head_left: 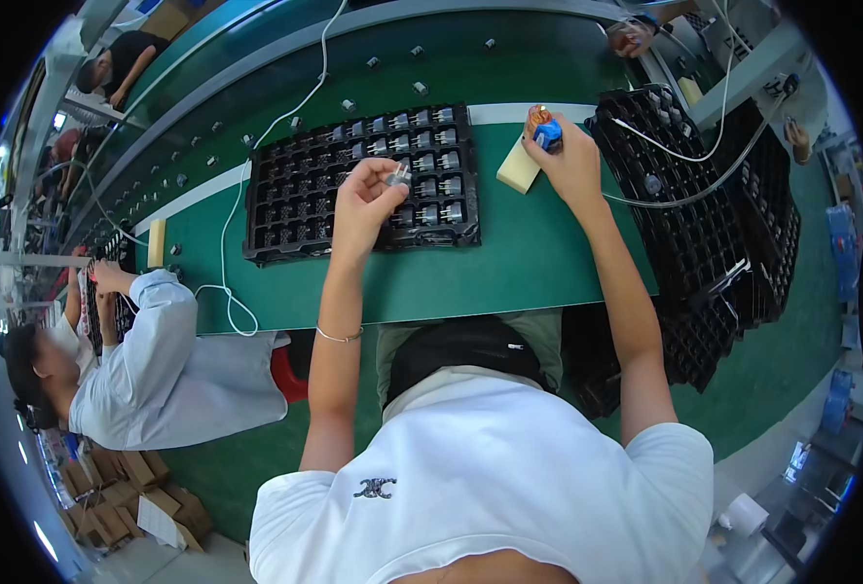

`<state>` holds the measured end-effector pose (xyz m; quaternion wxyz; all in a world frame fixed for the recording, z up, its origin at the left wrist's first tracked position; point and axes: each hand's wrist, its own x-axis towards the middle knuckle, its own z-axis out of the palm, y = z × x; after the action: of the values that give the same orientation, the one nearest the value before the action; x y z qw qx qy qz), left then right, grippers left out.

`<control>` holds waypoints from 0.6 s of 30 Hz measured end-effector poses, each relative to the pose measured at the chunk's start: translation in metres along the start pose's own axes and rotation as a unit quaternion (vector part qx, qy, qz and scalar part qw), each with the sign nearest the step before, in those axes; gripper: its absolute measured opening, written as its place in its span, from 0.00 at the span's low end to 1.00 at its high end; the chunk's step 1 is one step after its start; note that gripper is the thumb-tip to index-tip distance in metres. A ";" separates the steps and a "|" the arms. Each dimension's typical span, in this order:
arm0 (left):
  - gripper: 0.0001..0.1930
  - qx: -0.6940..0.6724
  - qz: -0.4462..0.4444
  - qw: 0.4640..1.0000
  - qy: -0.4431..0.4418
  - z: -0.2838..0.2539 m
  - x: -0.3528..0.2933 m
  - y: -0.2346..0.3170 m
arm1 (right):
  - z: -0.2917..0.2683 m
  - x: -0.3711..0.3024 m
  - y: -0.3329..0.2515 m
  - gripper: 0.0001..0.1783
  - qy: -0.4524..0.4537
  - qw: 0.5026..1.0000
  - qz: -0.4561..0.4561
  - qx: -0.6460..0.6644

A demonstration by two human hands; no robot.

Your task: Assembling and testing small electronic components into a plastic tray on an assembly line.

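Note:
My left hand pinches a small plug-like part, grey with metal pins, above a black compartment tray. Rows of similar parts fill the tray's right side; compartments toward the left look darker, and what they contain is hard to make out. To the right, my right hand is closed around a blue and copper-coloured tool, whose exact kind I cannot tell. Beside that hand, a pale yellow block rests on the green table. A clear hose runs from near the right wrist toward the upper right.
Stacked black trays stand at the right edge. A white cable lies left of the tray. Beyond the table, a green conveyor carries several small parts. A co-worker in a pale shirt sits at left; other people are farther off.

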<state>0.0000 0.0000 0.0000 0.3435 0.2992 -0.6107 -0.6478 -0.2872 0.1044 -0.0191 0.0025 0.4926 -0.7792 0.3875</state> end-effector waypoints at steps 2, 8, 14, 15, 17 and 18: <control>0.11 -0.012 -0.011 1.000 0.017 0.000 -0.003 -0.005 | 0.005 0.012 -0.002 0.21 0.016 0.996 -0.025 0.088; 0.10 -0.005 -0.014 1.000 0.012 0.002 0.000 -0.003 | 0.042 0.088 0.018 0.22 0.015 0.998 -0.067 -0.007; 0.13 0.010 0.003 1.000 0.012 0.000 0.000 -0.008 | 0.099 0.129 0.011 0.23 -0.048 0.992 -0.104 -0.044; 0.13 -0.010 0.010 1.000 0.015 0.000 0.000 -0.007 | 0.102 0.132 0.011 0.23 -0.049 0.992 -0.107 -0.041; 0.14 -0.019 0.011 1.000 0.017 0.000 0.001 -0.005 | 0.104 0.136 0.015 0.23 -0.060 0.990 -0.112 -0.056; 0.14 -0.011 0.016 1.000 0.021 0.001 0.000 -0.003 | 0.102 0.135 0.013 0.23 -0.063 0.990 -0.114 -0.055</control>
<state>-0.0012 0.0004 -0.0026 0.3698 0.2989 -0.6006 -0.6428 -0.3279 -0.0577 -0.0460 0.0250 0.6004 -0.7369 0.3096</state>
